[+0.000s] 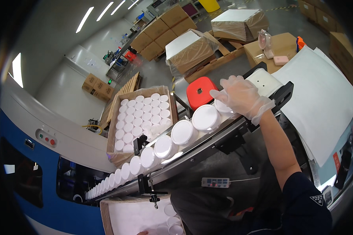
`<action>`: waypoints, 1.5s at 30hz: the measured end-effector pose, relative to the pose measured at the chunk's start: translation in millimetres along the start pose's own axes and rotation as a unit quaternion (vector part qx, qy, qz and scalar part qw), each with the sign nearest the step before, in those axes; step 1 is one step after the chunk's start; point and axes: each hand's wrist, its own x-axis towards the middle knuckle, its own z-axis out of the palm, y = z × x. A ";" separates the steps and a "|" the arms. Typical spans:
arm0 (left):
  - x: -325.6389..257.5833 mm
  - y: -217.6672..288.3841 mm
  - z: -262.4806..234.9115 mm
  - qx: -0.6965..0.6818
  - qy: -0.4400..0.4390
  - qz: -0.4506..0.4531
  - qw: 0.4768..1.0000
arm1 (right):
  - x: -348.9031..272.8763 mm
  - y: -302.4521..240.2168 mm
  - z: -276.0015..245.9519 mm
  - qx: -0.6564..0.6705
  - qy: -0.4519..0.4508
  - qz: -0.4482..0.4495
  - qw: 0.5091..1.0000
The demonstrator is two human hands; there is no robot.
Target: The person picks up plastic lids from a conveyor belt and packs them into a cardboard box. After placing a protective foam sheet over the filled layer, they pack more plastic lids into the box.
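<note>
My right hand [241, 98], in a thin clear glove, is at the upper end of the conveyor. Its fingers are apart, and it partly covers the last white round tub [222, 106]; whether it touches the tub is hard to see. More white lidded tubs [206, 117] stand in a row down the conveyor [192, 156] toward the blue and white machine. At the lower edge, a sliver of my left hand [143, 233] shows beside the near box [105, 213], which has a white lining and several white tubs at its right side. Its fingers are mostly cut off.
Beyond the conveyor stands a lined carton [110, 150] packed with white tubs. A red stool [202, 92] sits beside the conveyor's end. White sheets [321, 102] lie at right. A power strip [215, 182] is on the floor. Wrapped cartons on pallets [192, 53] stand farther back.
</note>
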 end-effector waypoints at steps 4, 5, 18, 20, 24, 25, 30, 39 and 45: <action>-33.6 27.6 -42.0 0.072 -0.070 -0.028 0.995 | -4.5 7.8 -4.1 0.143 0.107 -0.017 0.984; -39.6 19.8 -46.6 0.051 0.022 -0.044 0.997 | -9.2 3.9 -13.3 0.175 0.133 0.028 0.975; -131.3 357.5 -169.8 -0.591 0.704 0.154 0.363 | -157.5 -162.0 6.1 0.567 -0.102 -0.361 0.733; -131.4 406.4 -180.9 -0.641 0.700 0.156 0.275 | -165.6 -160.5 16.7 0.540 -0.087 -0.376 0.748; -146.9 418.5 -156.6 -0.696 0.479 0.396 0.359 | -172.4 -145.0 6.4 0.750 -0.203 -0.209 0.594; -145.7 428.2 -144.2 -0.682 0.483 0.401 0.374 | -167.8 -149.4 -2.4 0.740 -0.181 -0.238 0.602; -164.8 421.1 -134.8 -0.721 0.381 0.424 0.395 | -161.7 -160.1 19.2 0.691 -0.112 -0.355 0.620; -160.7 389.5 -136.3 -0.684 0.361 0.406 0.487 | -164.9 -158.6 18.1 0.473 -0.271 -0.318 0.776; -170.0 333.7 -138.3 -0.627 0.219 0.463 0.587 | -174.4 -180.4 24.3 0.433 -0.325 -0.423 0.727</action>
